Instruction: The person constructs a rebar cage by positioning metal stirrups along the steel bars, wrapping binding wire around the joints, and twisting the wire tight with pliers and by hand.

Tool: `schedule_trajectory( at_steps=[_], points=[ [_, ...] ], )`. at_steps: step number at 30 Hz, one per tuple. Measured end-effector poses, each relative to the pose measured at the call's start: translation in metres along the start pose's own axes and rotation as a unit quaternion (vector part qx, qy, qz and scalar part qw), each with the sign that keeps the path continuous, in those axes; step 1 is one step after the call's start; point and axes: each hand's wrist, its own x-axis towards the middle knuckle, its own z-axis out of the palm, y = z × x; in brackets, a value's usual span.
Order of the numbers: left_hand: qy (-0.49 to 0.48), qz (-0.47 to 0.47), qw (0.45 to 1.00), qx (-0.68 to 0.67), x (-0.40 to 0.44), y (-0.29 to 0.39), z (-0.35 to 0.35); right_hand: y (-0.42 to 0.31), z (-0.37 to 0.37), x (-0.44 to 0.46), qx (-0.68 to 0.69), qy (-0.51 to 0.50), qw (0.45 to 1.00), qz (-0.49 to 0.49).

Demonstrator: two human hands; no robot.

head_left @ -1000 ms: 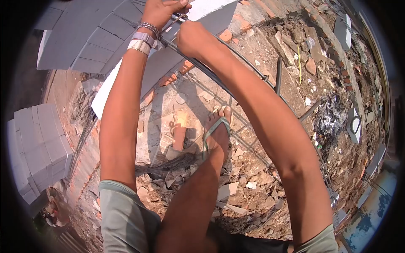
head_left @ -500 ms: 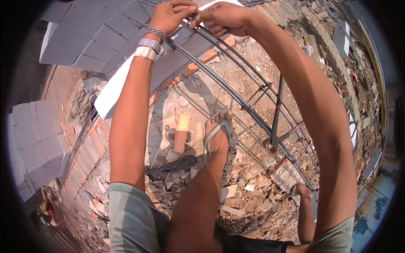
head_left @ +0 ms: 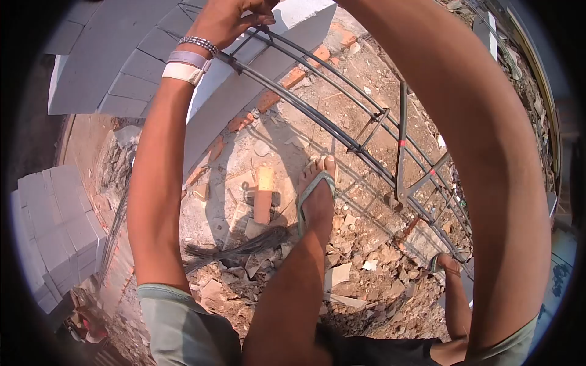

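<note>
At the top edge, my left hand has its fingers curled together at a corner of the steel rebar cage. Whatever they pinch there is too small or hidden to make out. A dark tie shows just under the fingertips. Only the forearm of my right arm is visible, and the hand lies beyond the top edge. Long bars joined by square stirrups make up the cage, which slants down to the right. Black pincers with red marks rest with open handles on the cage, below my right forearm.
Grey blocks stand upper left, with another stack at far left. A bundle of dark wire and a yellow-topped brick piece lie near my sandalled foot. Broken rubble covers the ground.
My right hand was beside the left at the cage corner and has gone out of view past the top. My left hand has shifted left in view; its fingers remain closed.
</note>
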Motion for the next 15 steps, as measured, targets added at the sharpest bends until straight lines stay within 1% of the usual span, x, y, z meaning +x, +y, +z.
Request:
schedule_trajectory(
  at_steps=[2, 3, 4, 5, 7, 9, 10, 11, 12, 13, 14, 15],
  points=[
    [-0.086, 0.052, 0.994, -0.035, 0.015, 0.001, -0.017, 0.005, -0.006, -0.020, -0.055, 0.036, 0.998, -0.005],
    [-0.143, 0.072, 0.984, 0.084, 0.029, 0.004, -0.020, 0.009, -0.011, -0.037, -0.089, 0.060, 0.994, -0.007],
    [-0.135, 0.060, 0.984, -0.098, 0.031, 0.004, -0.017, 0.013, -0.017, -0.056, -0.123, 0.087, 0.989, -0.007],
    [-0.141, 0.048, 0.976, -0.161, 0.031, 0.004, -0.013, 0.016, -0.023, -0.078, -0.157, 0.113, 0.981, -0.004],
    [-0.153, 0.022, 0.979, -0.137, 0.033, 0.010, -0.013, 0.026, -0.034, -0.135, -0.217, 0.150, 0.964, 0.024],
    [-0.160, 0.006, 0.980, -0.118, 0.035, 0.011, -0.013, 0.032, -0.045, -0.198, -0.256, 0.148, 0.952, 0.079],
    [-0.159, 0.001, 0.981, -0.114, 0.035, 0.010, -0.013, 0.031, -0.046, -0.234, -0.259, 0.123, 0.950, 0.124],
    [-0.162, -0.004, 0.980, -0.111, 0.034, 0.011, -0.013, 0.021, -0.046, -0.268, -0.190, 0.044, 0.954, 0.229],
    [-0.163, -0.008, 0.980, -0.110, 0.034, 0.011, -0.012, 0.015, -0.045, -0.295, -0.165, -0.050, 0.937, 0.302],
    [-0.162, -0.012, 0.981, -0.106, 0.033, 0.012, -0.011, 0.006, -0.037, -0.315, -0.146, -0.101, 0.916, 0.360],
    [-0.161, -0.014, 0.982, -0.102, 0.033, 0.012, -0.011, 0.000, -0.026, -0.330, -0.124, -0.149, 0.888, 0.417],
    [-0.159, -0.018, 0.982, -0.101, 0.033, 0.012, -0.012, -0.005, -0.013, -0.341, -0.073, -0.138, 0.891, 0.426]
  ],
)
